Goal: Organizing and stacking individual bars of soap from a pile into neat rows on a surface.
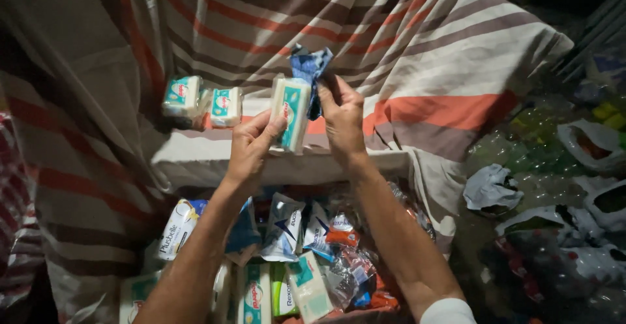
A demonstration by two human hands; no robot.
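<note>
While both hands meet above a ledge draped in striped cloth [417, 56], the left hand [251, 144] has its grip closed around a white-and-teal soap bar packet [291, 114], thumb on the face, fingers behind, holding it upright. The right hand [342, 118] is clamped with pinched fingertips on a crumpled blue rag [312, 69], which touches the upper right edge of that packet.

Left of the held packet, on the same ledge, stand two more white-and-teal soap packets [202, 101], side by side and touching, each rectangular with a round red-and-white label mark.

Below the held packet, past the ledge edge, lies a heap of packaged goods [293, 259]: one white cylindrical pack [177, 229] at the far left, two white sachets with dark blue tick marks [285, 226] in the middle, about three white-and-teal or green soap packets nearest the camera, and red-and-clear plastic wrappers at the right; exact count of the rest cannot be told.

Well to the right of the held packet, dim plastic bags [596, 144] and one crumpled pale bag [490, 187] lie on the floor.
</note>
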